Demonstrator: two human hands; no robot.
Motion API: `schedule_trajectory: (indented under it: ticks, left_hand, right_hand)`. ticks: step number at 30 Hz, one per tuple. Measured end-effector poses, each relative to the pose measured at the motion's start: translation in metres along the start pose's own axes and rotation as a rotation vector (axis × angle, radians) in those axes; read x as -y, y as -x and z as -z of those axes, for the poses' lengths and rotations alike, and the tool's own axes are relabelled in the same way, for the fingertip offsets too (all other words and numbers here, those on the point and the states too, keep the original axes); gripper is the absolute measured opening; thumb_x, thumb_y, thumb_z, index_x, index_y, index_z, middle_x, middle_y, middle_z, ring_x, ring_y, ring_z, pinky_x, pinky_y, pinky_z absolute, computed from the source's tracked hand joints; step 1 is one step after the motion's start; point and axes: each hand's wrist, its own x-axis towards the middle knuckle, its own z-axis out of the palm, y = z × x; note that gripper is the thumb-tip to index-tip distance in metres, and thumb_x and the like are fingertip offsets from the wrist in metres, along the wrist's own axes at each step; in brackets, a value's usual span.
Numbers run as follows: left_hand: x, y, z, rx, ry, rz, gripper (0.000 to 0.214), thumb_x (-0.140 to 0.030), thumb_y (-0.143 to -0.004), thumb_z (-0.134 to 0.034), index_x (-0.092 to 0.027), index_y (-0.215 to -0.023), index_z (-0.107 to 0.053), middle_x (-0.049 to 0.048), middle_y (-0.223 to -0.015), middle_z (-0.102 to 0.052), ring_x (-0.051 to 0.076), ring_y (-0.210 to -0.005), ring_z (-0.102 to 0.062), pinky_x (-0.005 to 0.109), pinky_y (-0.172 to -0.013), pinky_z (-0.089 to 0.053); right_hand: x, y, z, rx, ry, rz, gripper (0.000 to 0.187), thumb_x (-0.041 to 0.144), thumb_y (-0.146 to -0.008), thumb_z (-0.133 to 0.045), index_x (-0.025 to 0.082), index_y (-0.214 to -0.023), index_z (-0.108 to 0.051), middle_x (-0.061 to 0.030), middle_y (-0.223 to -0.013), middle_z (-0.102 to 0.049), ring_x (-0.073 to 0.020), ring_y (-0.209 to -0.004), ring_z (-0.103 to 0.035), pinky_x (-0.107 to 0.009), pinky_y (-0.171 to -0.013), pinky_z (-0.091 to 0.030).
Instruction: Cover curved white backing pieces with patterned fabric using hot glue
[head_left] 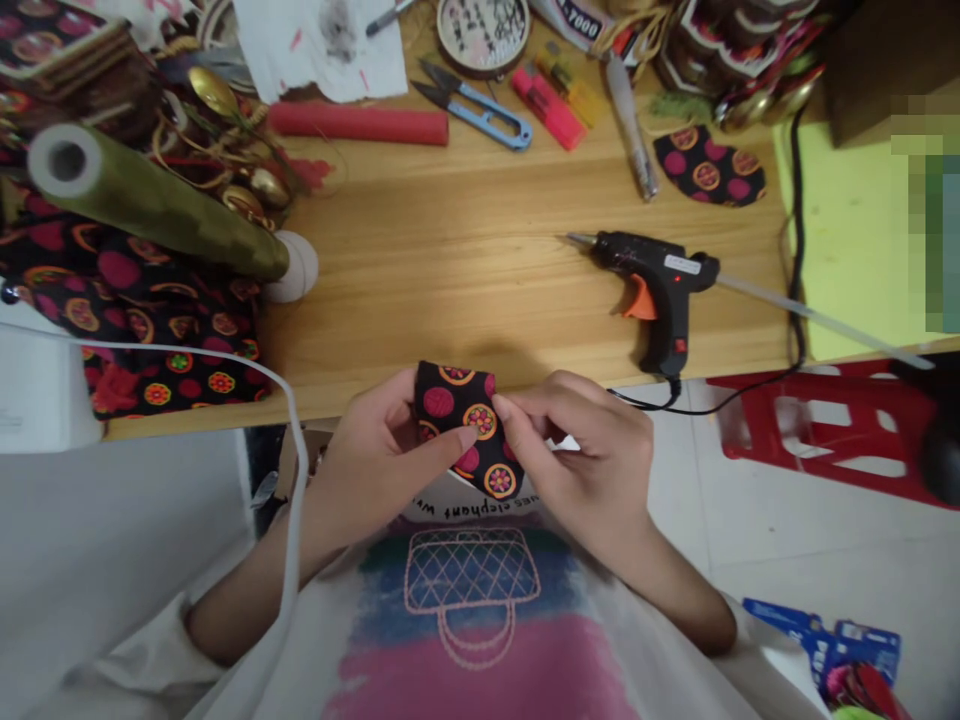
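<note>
A small piece of black patterned fabric (480,455), printed with orange and magenta circles and flowers, is held up between both hands at the table's front edge. My left hand (386,450) grips it from the left, thumb across its face and fingers behind. My right hand (577,440) pinches its right edge between thumb and forefinger. Beyond the right hand, a black glue gun (660,280) with an orange trigger lies on its side, a clear glue stick in its back. Another cut piece of the same fabric (709,168) rests farther back.
Blue thread snips (480,108), a red roll (360,123) and a pen-like tool (630,120) lie at the back. An olive roll (172,210) and folded patterned cloth (172,350) occupy the left. A white cable (296,480) crosses my left forearm. A red plastic stool (825,430) stands right.
</note>
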Motion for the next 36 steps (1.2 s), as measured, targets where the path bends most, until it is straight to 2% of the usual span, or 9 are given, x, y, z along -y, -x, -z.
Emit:
schedule_trajectory:
  ticks: [4,12,17,22,25,29,32,34,36]
  left_hand:
    - [-0.006,0.001,0.002,0.070,0.054,0.016,0.024,-0.017,-0.070,-0.079,-0.021,-0.092,-0.070,-0.0047,-0.078,-0.076,0.009,-0.066,-0.069,0.015,-0.061,-0.055]
    - [-0.036,-0.007,0.024,0.183,0.242,-0.035,0.021,-0.016,-0.069,-0.080,-0.020,-0.088,-0.071,-0.0048,-0.075,-0.075,0.009,-0.066,-0.068,0.015,-0.060,-0.054]
    - [-0.044,-0.028,0.046,0.163,0.258,-0.107,0.026,-0.022,-0.069,-0.080,-0.019,-0.093,-0.070,-0.0016,-0.084,-0.077,0.013,-0.076,-0.069,0.019,-0.069,-0.054]
    - [-0.039,-0.055,0.065,0.156,0.306,-0.157,0.028,-0.027,-0.069,-0.081,-0.017,-0.093,-0.070,0.0021,-0.091,-0.077,0.016,-0.085,-0.068,0.024,-0.077,-0.052]
    - [-0.035,-0.069,0.072,0.129,0.358,-0.139,0.032,-0.028,-0.067,-0.082,-0.016,-0.094,-0.070,0.0038,-0.093,-0.076,0.018,-0.086,-0.068,0.026,-0.079,-0.052]
    - [-0.030,-0.082,0.078,0.128,0.409,-0.107,0.035,-0.029,-0.065,-0.083,-0.017,-0.095,-0.070,0.0026,-0.089,-0.075,0.018,-0.083,-0.066,0.026,-0.073,-0.051]
    - [-0.027,-0.088,0.079,0.162,0.445,-0.105,0.037,-0.030,-0.063,-0.085,-0.017,-0.095,-0.071,0.0025,-0.087,-0.075,0.018,-0.084,-0.067,0.026,-0.073,-0.051]
    - [-0.027,-0.090,0.079,0.164,0.455,-0.093,0.039,-0.032,-0.061,-0.086,-0.017,-0.094,-0.070,0.0025,-0.085,-0.074,0.019,-0.081,-0.067,0.026,-0.071,-0.051]
    - [-0.027,-0.089,0.078,0.148,0.458,-0.084,0.039,-0.032,-0.060,-0.086,-0.017,-0.093,-0.070,0.0022,-0.084,-0.074,0.019,-0.080,-0.066,0.026,-0.070,-0.050]
  right_hand:
    - [0.010,-0.008,0.005,-0.116,-0.006,-0.062,0.020,0.017,-0.087,-0.064,0.017,-0.067,-0.062,0.0066,-0.056,-0.046,-0.0049,-0.054,-0.043,-0.021,-0.052,-0.036]
    - [0.035,-0.055,0.019,-0.152,-0.394,-0.370,0.011,0.029,-0.074,-0.078,0.023,-0.068,-0.071,0.0043,-0.059,-0.061,-0.0081,-0.055,-0.049,-0.022,-0.050,-0.041]
    - [0.056,-0.094,0.020,-0.066,-0.451,-0.383,0.022,0.037,-0.064,-0.084,0.022,-0.062,-0.068,0.0033,-0.054,-0.059,-0.0070,-0.046,-0.042,-0.022,-0.043,-0.035]
    - [0.066,-0.141,0.016,0.193,-0.410,-0.402,0.039,0.054,-0.075,-0.072,0.019,-0.065,-0.057,0.0072,-0.047,-0.044,-0.0051,-0.041,-0.034,-0.021,-0.040,-0.027]
    - [0.072,-0.183,0.005,0.358,-0.308,-0.407,0.041,0.055,-0.083,-0.059,0.021,-0.065,-0.045,0.0071,-0.056,-0.043,-0.0056,-0.042,-0.038,-0.022,-0.041,-0.028]
    - [0.075,-0.248,-0.021,0.393,0.048,-0.355,0.037,0.029,-0.096,-0.035,0.022,-0.060,-0.032,0.0074,-0.054,-0.036,-0.0056,-0.041,-0.040,-0.023,-0.044,-0.032]
    - [0.068,-0.292,-0.045,0.403,0.226,-0.299,0.046,0.030,-0.098,-0.041,0.020,-0.053,-0.038,0.0068,-0.047,-0.036,-0.0053,-0.042,-0.037,-0.024,-0.049,-0.034]
    - [0.060,-0.315,-0.061,0.435,0.345,-0.276,0.042,0.032,-0.094,-0.055,0.016,-0.055,-0.050,0.0028,-0.053,-0.049,-0.0069,-0.049,-0.047,-0.024,-0.055,-0.041]
    - [0.054,-0.329,-0.077,0.478,0.441,-0.261,0.026,0.034,-0.091,-0.062,0.012,-0.077,-0.065,-0.0025,-0.076,-0.065,-0.0110,-0.067,-0.060,-0.027,-0.066,-0.050]
